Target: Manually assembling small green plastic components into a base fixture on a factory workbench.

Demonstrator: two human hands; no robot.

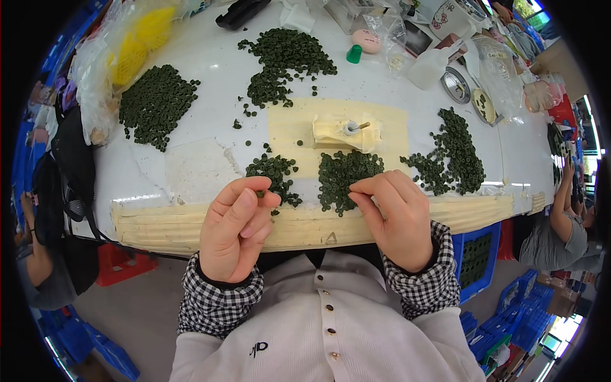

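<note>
My left hand (235,226) is raised near the table's front edge, thumb and fingertips closed on a small dark green round piece (260,193). Behind it lies a small pile of similar dark green pieces (273,170). My right hand (398,216) reaches to the right edge of a spread of small green ring-shaped pieces (344,175), its thumb and index finger pinched together. Whatever is between those fingertips is too small or hidden to make out. Just beyond stands a fixture wrapped in cream tape (331,132), with a metal pin (364,125) sticking out toward the right.
More green piles lie at the far left (156,105), far middle (286,57) and right (461,153). A plastic bag with yellow netting (143,44), a green cone (354,54) and a round metal tin (456,85) sit farther back. Cream tape covers the front edge (305,237).
</note>
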